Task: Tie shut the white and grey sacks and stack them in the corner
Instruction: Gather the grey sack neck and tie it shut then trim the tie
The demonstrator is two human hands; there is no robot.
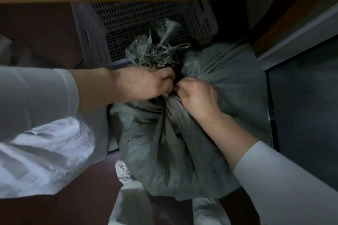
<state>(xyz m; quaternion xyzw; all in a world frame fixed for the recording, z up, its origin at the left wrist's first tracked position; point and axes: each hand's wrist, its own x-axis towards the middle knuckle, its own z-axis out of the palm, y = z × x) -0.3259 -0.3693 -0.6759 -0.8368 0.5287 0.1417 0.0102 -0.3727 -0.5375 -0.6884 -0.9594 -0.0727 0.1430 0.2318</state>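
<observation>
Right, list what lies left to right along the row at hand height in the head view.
White left sleeve → left hand → right hand → bare side of the grey sack → dark glossy panel at the right edge.

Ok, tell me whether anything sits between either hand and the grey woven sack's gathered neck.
Nothing visible does. The left hand grips the gathered neck of the grey woven sack and the right hand pinches it opposite. A perforated lilac plastic crate stands behind the sack, beyond both hands.
</observation>
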